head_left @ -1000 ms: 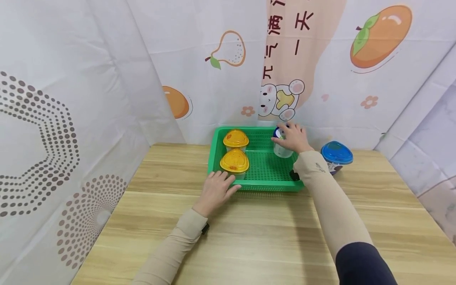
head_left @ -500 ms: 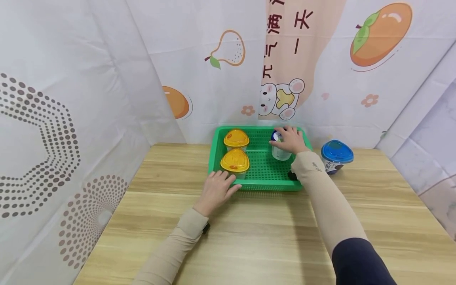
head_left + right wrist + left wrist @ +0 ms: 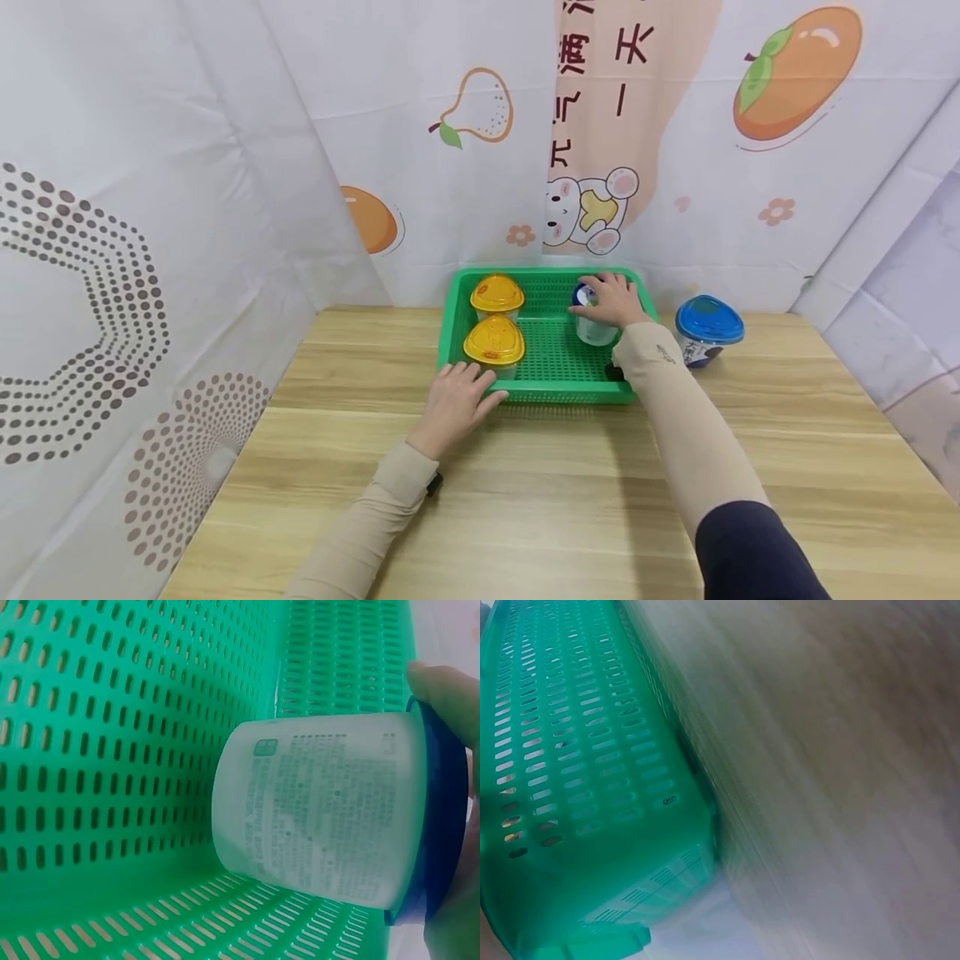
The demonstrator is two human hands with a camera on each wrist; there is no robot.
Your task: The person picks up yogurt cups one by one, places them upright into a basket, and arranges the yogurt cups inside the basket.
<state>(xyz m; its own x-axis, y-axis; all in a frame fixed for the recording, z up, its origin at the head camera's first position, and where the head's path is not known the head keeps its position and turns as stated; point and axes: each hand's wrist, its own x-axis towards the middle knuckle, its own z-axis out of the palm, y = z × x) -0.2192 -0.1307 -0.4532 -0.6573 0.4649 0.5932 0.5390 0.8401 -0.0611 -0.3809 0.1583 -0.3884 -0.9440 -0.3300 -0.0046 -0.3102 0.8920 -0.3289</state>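
In the head view my right hand (image 3: 611, 300) holds a translucent plastic tub (image 3: 596, 330) from above by its dark blue lid. The tub is within the right part of a green perforated basket (image 3: 562, 388). Printed small text covers the tub's side in the right wrist view, where fingers clasp the blue lid (image 3: 442, 817); whether its base touches the basket floor I cannot tell. My left hand (image 3: 450, 406) rests on the basket's front rim near the left corner, thumb spread apart. The left wrist view shows mainly the basket's outer wall (image 3: 615, 840).
Two tubs with yellow lids, one behind (image 3: 497, 293) and one in front (image 3: 495, 340), stand in the basket's left side. Outside it on the right is a tub with a bright blue lid (image 3: 708, 321). A printed curtain (image 3: 420, 208) hangs behind the wooden table (image 3: 525, 500).
My right hand and its tub have shifted slightly towards the near side within the basket. The left hand and the yellow-lidded tubs have stayed in place.
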